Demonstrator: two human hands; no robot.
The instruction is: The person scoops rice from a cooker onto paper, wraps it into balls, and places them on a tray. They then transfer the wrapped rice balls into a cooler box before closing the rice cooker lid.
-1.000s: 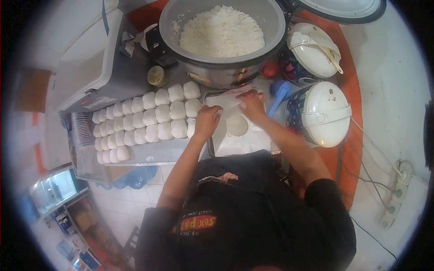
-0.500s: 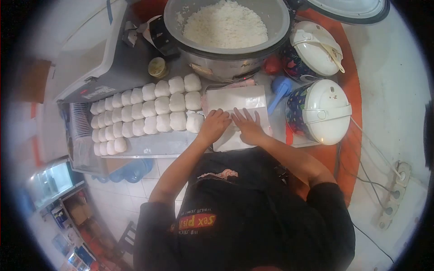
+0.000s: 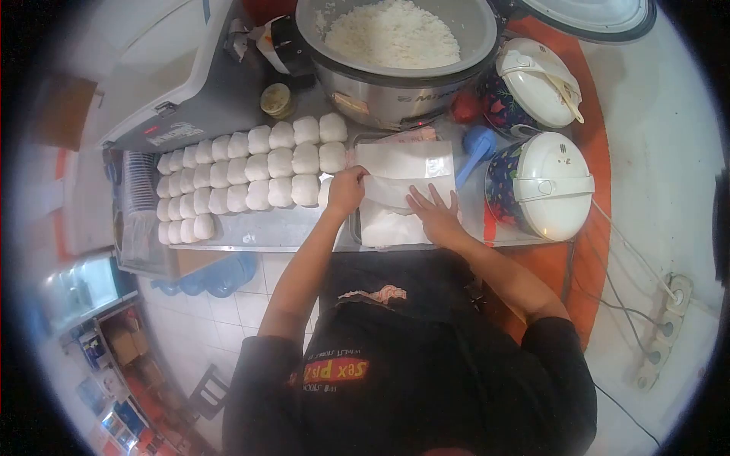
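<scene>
My left hand [image 3: 347,191] pinches the left edge of a white wrapping paper sheet [image 3: 388,194], which has a fold or raised edge across its middle. On the right part of the same paper, my right hand [image 3: 439,214] lies flat with fingers spread. More paper sits beneath, on a metal tray [image 3: 355,228] whose rim shows at the left. Just left of my left hand stand rows of white rounded paper-wrapped bundles [image 3: 257,167], one partly hidden behind the hand.
A large rice cooker [image 3: 372,95] full of cooked rice [image 3: 395,36] stands behind the paper. To the right are a blue scoop [image 3: 477,150] and two lidded patterned containers [image 3: 551,186]. A grey cooler box [image 3: 190,114] and a small jar [image 3: 276,100] are at the back left.
My left hand has moved left to the paper's edge and now pinches it. My right hand has shifted slightly right and down, fingers spreading. The whole view has shifted a little.
</scene>
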